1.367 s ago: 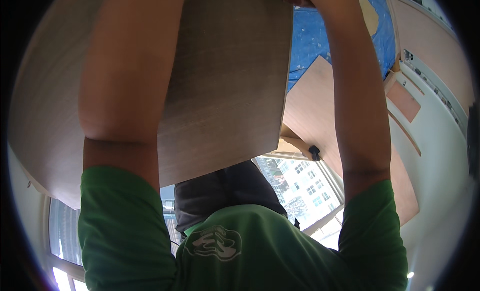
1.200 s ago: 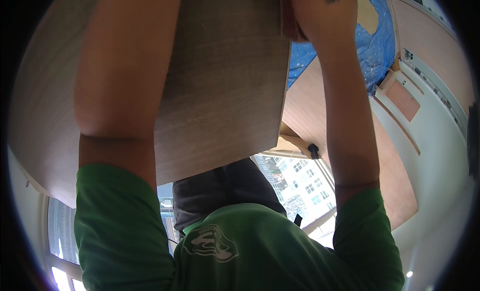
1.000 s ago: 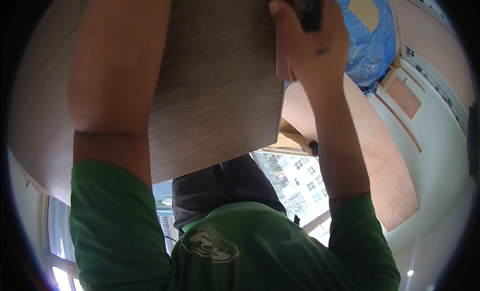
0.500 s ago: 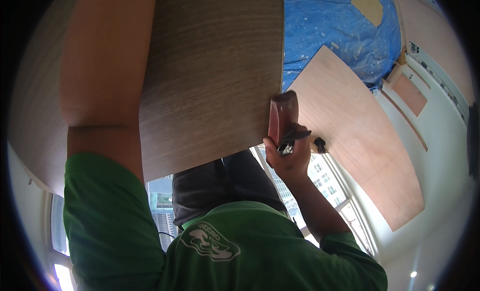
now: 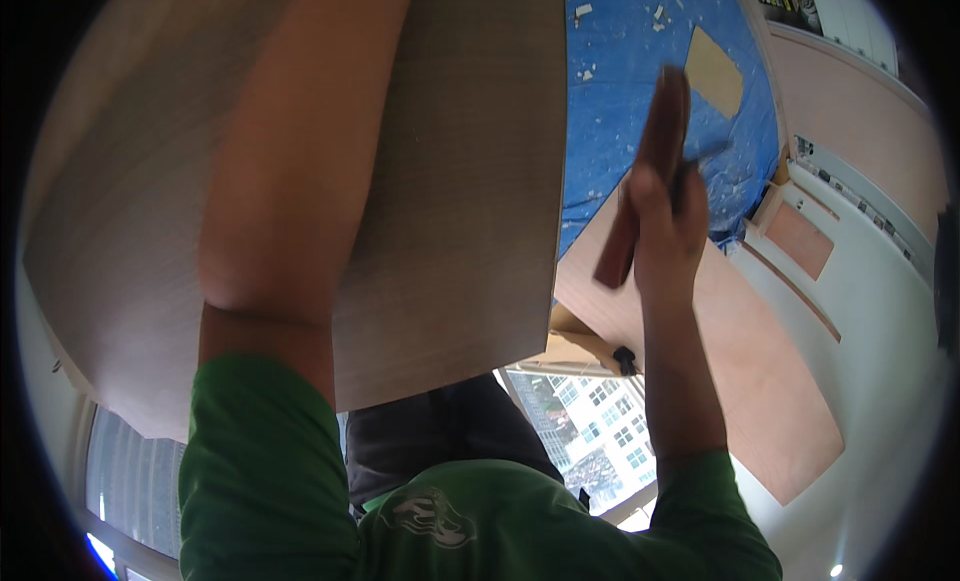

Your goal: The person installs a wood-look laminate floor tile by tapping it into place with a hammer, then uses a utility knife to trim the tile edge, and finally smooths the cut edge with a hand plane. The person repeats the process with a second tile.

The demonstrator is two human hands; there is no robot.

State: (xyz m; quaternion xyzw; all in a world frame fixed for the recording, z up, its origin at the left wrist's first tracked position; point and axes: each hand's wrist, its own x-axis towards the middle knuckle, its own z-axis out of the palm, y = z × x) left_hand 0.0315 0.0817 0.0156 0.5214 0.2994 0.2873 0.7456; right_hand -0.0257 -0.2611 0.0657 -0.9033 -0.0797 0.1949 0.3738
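Note:
My right hand point(image 5: 672, 226) is closed around a reddish-brown wooden hand plane point(image 5: 668, 116), slightly smeared by motion. A dark handle sticks out from its side. Hand and plane are in the air, to the right of a large brown wood-grain panel point(image 5: 460, 201) and apart from its straight right edge. My left forearm point(image 5: 300, 151) reaches forward over the panel and leaves the picture at the top, so my left hand is out of sight.
A pale plywood sheet point(image 5: 770, 381) lies to the right, partly behind my right arm. Beyond it is blue sheeting point(image 5: 610, 111) with white scraps and a tan piece point(image 5: 714, 71). A window point(image 5: 600, 431) shows below the panel. A small black object point(image 5: 624, 360) is near the plywood.
My right hand has lifted the hand plane away from the panel's near right corner and moved it forward and right. My left forearm has shifted right within the picture.

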